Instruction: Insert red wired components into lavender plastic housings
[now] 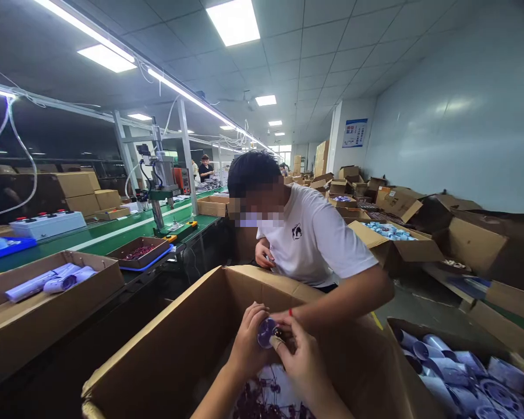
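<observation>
Above the inside of a large cardboard box point(166, 349), my left hand point(247, 337) is wrapped around a round, pale plastic cylinder point(265, 334), its open end facing me. My right hand point(300, 352) is closed at the cylinder's right edge, its fingers pinching a small dark, shiny part point(278, 332). A co-worker's arm with a red wristband point(290, 312) reaches in behind my hands; that person's fingers are partly hidden. Below lie dark parts with thin wires point(266, 396) among pale pieces, their kind unclear.
At right, a box holds many pale cylinders point(456, 364). The co-worker point(310, 233) leans over the box's far side. On the left are a carton with pale tubes point(52, 282), a tray of small red parts point(137, 250) and a bench press point(157, 186).
</observation>
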Available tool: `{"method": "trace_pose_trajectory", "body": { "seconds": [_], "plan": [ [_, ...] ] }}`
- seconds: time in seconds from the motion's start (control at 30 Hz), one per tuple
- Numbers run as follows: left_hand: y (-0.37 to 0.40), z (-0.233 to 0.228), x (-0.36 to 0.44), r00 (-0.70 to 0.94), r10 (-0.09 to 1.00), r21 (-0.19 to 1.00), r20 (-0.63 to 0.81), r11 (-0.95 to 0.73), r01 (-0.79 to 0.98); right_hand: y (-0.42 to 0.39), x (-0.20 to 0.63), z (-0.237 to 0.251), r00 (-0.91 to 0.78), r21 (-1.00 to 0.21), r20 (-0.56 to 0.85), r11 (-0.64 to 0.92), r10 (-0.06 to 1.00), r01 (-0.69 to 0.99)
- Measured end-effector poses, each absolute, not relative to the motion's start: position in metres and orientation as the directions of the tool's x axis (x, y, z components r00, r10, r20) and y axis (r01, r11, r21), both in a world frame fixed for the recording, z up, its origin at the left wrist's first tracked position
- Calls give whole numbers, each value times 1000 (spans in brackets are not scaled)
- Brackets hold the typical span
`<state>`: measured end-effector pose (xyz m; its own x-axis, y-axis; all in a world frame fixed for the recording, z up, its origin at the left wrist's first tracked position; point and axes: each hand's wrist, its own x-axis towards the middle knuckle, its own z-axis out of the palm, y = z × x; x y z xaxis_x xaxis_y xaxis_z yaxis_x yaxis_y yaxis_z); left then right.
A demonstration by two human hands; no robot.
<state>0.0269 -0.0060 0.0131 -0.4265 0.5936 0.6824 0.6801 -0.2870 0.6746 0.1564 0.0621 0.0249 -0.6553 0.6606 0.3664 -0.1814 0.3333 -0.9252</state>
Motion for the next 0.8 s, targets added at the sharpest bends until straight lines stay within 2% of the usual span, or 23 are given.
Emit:
{"method": "trace_pose_trajectory", "body": {
  "seconds": [0.17, 0.27, 0.47, 0.57, 0.67, 0.8],
  "plan": [
    [-5, 12, 33, -418, 602, 674, 680, -289, 680, 58, 153, 17, -484, -754, 612, 646, 625, -119],
    [-6, 9, 36, -373, 589, 633, 717, -327, 702, 55, 151, 16, -431, -708, 652, 704, 624, -53],
    [-7, 8, 37, -294, 554, 528, 779, -327, 784, 58, 155, 23, -568, -739, 585, 670, 579, -78],
    [-7, 10, 38, -264, 531, 483, 805, -329, 811, 57, 155, 20, -530, -736, 613, 668, 587, -110],
    [-7, 13, 41, -224, 491, 427, 842, -353, 832, 56, 152, 14, -433, -774, 606, 621, 667, -125],
    [-8, 16, 46, -183, 489, 391, 853, -365, 845, 53, 152, 18, -427, -896, 423, 440, 799, -64]
  ]
}}
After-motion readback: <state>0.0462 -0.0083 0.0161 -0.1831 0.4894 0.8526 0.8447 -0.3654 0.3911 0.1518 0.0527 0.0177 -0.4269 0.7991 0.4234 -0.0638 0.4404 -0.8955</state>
